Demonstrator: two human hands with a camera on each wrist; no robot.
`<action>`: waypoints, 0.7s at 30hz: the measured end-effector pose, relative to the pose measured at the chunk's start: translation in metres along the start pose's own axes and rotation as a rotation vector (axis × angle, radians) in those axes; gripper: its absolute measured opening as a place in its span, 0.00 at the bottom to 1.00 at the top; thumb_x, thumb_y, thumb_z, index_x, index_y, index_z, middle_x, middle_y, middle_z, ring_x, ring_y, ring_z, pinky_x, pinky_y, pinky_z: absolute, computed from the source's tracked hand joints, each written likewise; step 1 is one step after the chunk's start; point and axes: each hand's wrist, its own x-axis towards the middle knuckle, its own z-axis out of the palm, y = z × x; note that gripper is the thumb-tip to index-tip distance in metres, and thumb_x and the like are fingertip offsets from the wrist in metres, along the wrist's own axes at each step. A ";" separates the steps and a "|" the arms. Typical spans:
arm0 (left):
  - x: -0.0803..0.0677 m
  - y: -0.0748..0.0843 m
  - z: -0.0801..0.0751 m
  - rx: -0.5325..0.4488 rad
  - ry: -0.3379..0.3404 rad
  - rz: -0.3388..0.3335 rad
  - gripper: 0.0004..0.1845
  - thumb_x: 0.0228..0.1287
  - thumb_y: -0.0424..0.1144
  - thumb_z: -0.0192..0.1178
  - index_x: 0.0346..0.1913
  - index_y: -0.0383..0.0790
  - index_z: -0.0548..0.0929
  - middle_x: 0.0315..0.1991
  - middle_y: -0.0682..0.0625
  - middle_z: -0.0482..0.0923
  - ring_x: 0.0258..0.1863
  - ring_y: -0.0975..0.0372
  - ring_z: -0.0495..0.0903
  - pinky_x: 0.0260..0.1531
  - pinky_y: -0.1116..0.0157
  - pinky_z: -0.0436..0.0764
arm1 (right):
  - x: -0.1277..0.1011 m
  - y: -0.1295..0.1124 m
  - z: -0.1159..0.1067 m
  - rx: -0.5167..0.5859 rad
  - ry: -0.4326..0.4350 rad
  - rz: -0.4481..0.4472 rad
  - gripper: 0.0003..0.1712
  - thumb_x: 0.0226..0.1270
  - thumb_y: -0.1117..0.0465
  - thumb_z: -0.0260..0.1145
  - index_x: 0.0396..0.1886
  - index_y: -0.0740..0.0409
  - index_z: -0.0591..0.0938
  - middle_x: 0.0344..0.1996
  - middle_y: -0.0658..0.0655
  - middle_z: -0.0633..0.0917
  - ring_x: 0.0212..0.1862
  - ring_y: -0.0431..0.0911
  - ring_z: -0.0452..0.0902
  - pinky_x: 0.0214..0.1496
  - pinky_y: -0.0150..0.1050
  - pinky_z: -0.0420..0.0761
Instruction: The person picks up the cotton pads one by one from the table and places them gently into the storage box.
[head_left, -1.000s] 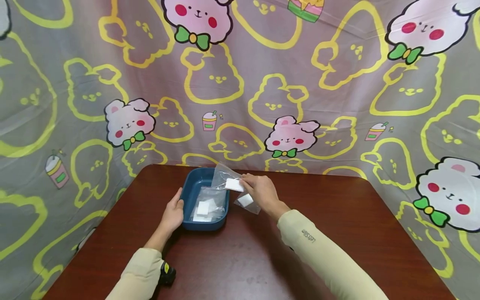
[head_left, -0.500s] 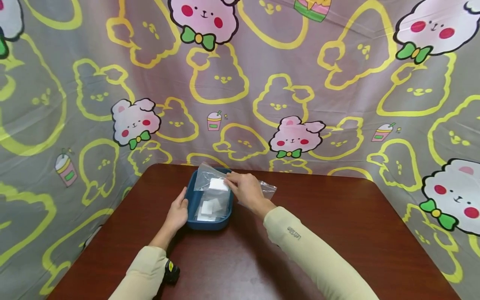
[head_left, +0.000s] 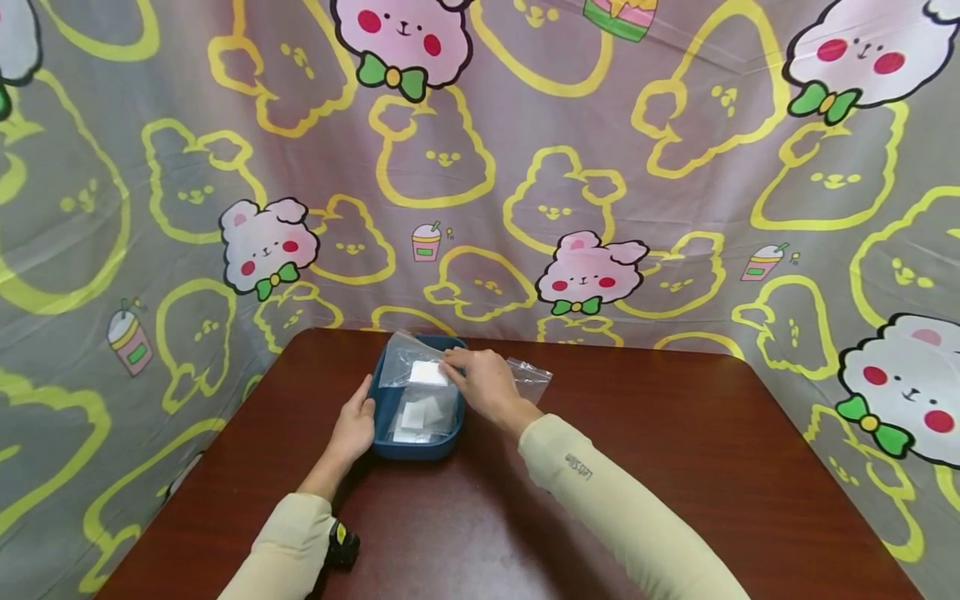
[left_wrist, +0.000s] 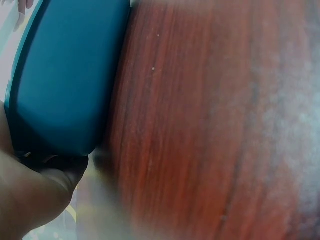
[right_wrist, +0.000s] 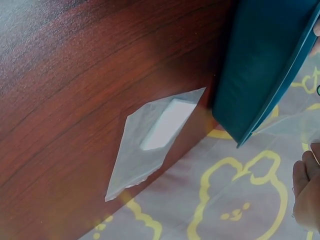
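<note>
In the head view my left hand (head_left: 354, 423) holds the left side of a blue plastic tray (head_left: 417, 452). The left wrist view shows its thumb against the outer wall of the tray (left_wrist: 70, 85), near the rim. My right hand (head_left: 483, 382) is over the tray's right edge, pinching a clear plastic bag (head_left: 400, 360) with a white block (head_left: 427, 372) inside. This bag hangs over the far part of the tray. Below it, several more clear bags with white pieces (head_left: 413, 414) lie in the tray, overlapping.
Another clear bag (head_left: 529, 379) lies on the brown table (head_left: 637, 450) right of the tray, partly behind my right hand. The right wrist view shows a white block (right_wrist: 169, 125) in it. A patterned cloth (head_left: 480, 217) hangs behind the table. A black device (head_left: 343, 546) sits at my left wrist.
My right hand has moved left with its bag, from beside the tray to over it. The bag on the table shows more behind the hand. My left hand stays on the tray.
</note>
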 end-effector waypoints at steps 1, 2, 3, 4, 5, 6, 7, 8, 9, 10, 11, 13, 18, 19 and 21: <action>0.000 0.000 0.000 0.001 0.000 0.002 0.29 0.82 0.33 0.34 0.81 0.37 0.48 0.80 0.38 0.47 0.78 0.46 0.45 0.74 0.47 0.46 | 0.000 0.000 0.001 -0.001 -0.001 -0.002 0.15 0.72 0.52 0.67 0.53 0.51 0.89 0.52 0.50 0.87 0.59 0.43 0.80 0.58 0.45 0.80; -0.001 -0.001 0.000 0.002 0.002 0.002 0.29 0.82 0.33 0.34 0.81 0.37 0.48 0.79 0.38 0.47 0.78 0.46 0.45 0.74 0.47 0.46 | -0.001 0.000 0.002 -0.002 -0.003 -0.002 0.15 0.72 0.52 0.67 0.53 0.51 0.89 0.53 0.50 0.87 0.59 0.43 0.80 0.57 0.45 0.80; -0.001 -0.001 0.000 0.002 0.002 0.001 0.29 0.82 0.32 0.34 0.81 0.37 0.48 0.79 0.38 0.47 0.78 0.46 0.45 0.74 0.47 0.46 | -0.001 0.000 0.003 -0.005 -0.005 -0.003 0.15 0.72 0.52 0.66 0.53 0.51 0.89 0.53 0.49 0.87 0.59 0.43 0.80 0.57 0.45 0.80; -0.001 -0.002 0.000 0.003 0.001 0.001 0.29 0.82 0.32 0.35 0.81 0.37 0.48 0.79 0.38 0.47 0.78 0.46 0.45 0.74 0.47 0.46 | -0.001 0.000 0.004 -0.007 -0.008 -0.004 0.15 0.73 0.52 0.66 0.53 0.51 0.89 0.53 0.49 0.86 0.60 0.42 0.80 0.57 0.45 0.81; -0.001 -0.002 0.000 0.003 -0.002 0.002 0.29 0.82 0.32 0.35 0.81 0.37 0.48 0.79 0.38 0.47 0.78 0.46 0.45 0.74 0.47 0.46 | -0.002 0.000 0.005 -0.011 -0.009 -0.006 0.16 0.73 0.52 0.66 0.53 0.51 0.89 0.53 0.49 0.86 0.60 0.42 0.79 0.57 0.45 0.81; -0.001 -0.003 0.000 0.003 -0.004 0.002 0.29 0.82 0.32 0.35 0.81 0.37 0.48 0.79 0.38 0.47 0.78 0.46 0.45 0.74 0.47 0.46 | -0.002 0.000 0.006 -0.018 -0.010 -0.008 0.16 0.73 0.51 0.66 0.53 0.51 0.89 0.53 0.49 0.86 0.60 0.42 0.79 0.57 0.46 0.81; -0.001 -0.003 0.000 0.003 -0.005 0.001 0.29 0.82 0.32 0.35 0.81 0.38 0.48 0.79 0.38 0.47 0.78 0.46 0.45 0.74 0.47 0.46 | -0.003 0.000 0.007 -0.022 -0.009 -0.010 0.15 0.73 0.51 0.66 0.53 0.50 0.89 0.53 0.49 0.86 0.60 0.42 0.79 0.56 0.46 0.81; -0.001 -0.003 0.001 0.001 -0.006 0.001 0.29 0.82 0.32 0.35 0.81 0.38 0.48 0.79 0.38 0.47 0.78 0.46 0.45 0.74 0.47 0.46 | -0.003 0.000 0.008 -0.027 -0.007 -0.012 0.15 0.73 0.51 0.66 0.53 0.50 0.89 0.53 0.49 0.86 0.59 0.42 0.80 0.56 0.46 0.81; -0.001 -0.002 0.001 -0.001 -0.005 0.001 0.29 0.82 0.33 0.35 0.81 0.38 0.48 0.79 0.38 0.48 0.78 0.46 0.45 0.74 0.47 0.46 | -0.004 0.001 0.009 -0.033 -0.004 -0.016 0.15 0.73 0.51 0.66 0.52 0.50 0.90 0.53 0.49 0.87 0.59 0.42 0.80 0.55 0.46 0.81; -0.002 -0.002 0.001 -0.003 -0.004 0.006 0.29 0.81 0.32 0.35 0.81 0.38 0.48 0.79 0.38 0.48 0.78 0.46 0.46 0.74 0.47 0.46 | -0.004 0.001 0.010 -0.036 0.000 -0.021 0.14 0.73 0.52 0.66 0.51 0.50 0.90 0.53 0.49 0.87 0.59 0.42 0.80 0.54 0.46 0.82; -0.002 -0.001 0.001 -0.004 -0.001 0.009 0.29 0.81 0.32 0.35 0.81 0.38 0.49 0.79 0.38 0.48 0.78 0.46 0.46 0.74 0.47 0.46 | -0.004 0.001 0.011 -0.040 0.003 -0.023 0.14 0.73 0.51 0.66 0.50 0.50 0.90 0.52 0.49 0.87 0.58 0.42 0.80 0.54 0.46 0.82; -0.002 0.000 0.000 -0.004 0.006 0.016 0.29 0.81 0.32 0.35 0.81 0.37 0.49 0.79 0.37 0.48 0.77 0.45 0.46 0.74 0.47 0.47 | -0.005 0.002 0.014 -0.045 0.002 -0.022 0.13 0.72 0.52 0.66 0.49 0.49 0.91 0.52 0.49 0.87 0.58 0.42 0.81 0.53 0.45 0.82; -0.002 0.001 0.000 -0.005 0.010 0.023 0.29 0.81 0.32 0.35 0.80 0.37 0.49 0.79 0.37 0.49 0.77 0.45 0.46 0.74 0.47 0.47 | -0.007 0.003 0.019 -0.048 -0.021 -0.017 0.13 0.73 0.52 0.66 0.48 0.49 0.91 0.52 0.49 0.87 0.59 0.42 0.80 0.55 0.45 0.82; -0.002 0.001 0.000 -0.007 0.007 0.019 0.29 0.81 0.32 0.35 0.81 0.37 0.49 0.79 0.38 0.48 0.77 0.46 0.46 0.74 0.47 0.47 | -0.007 0.003 0.020 -0.047 -0.024 -0.019 0.12 0.73 0.52 0.66 0.47 0.49 0.91 0.52 0.49 0.87 0.59 0.42 0.80 0.55 0.45 0.82; -0.001 0.000 0.000 -0.012 0.004 0.015 0.29 0.82 0.33 0.35 0.81 0.38 0.49 0.79 0.39 0.48 0.77 0.46 0.46 0.75 0.48 0.47 | -0.008 0.004 0.021 -0.043 -0.024 -0.034 0.12 0.73 0.53 0.66 0.46 0.50 0.91 0.52 0.50 0.87 0.59 0.43 0.80 0.55 0.45 0.82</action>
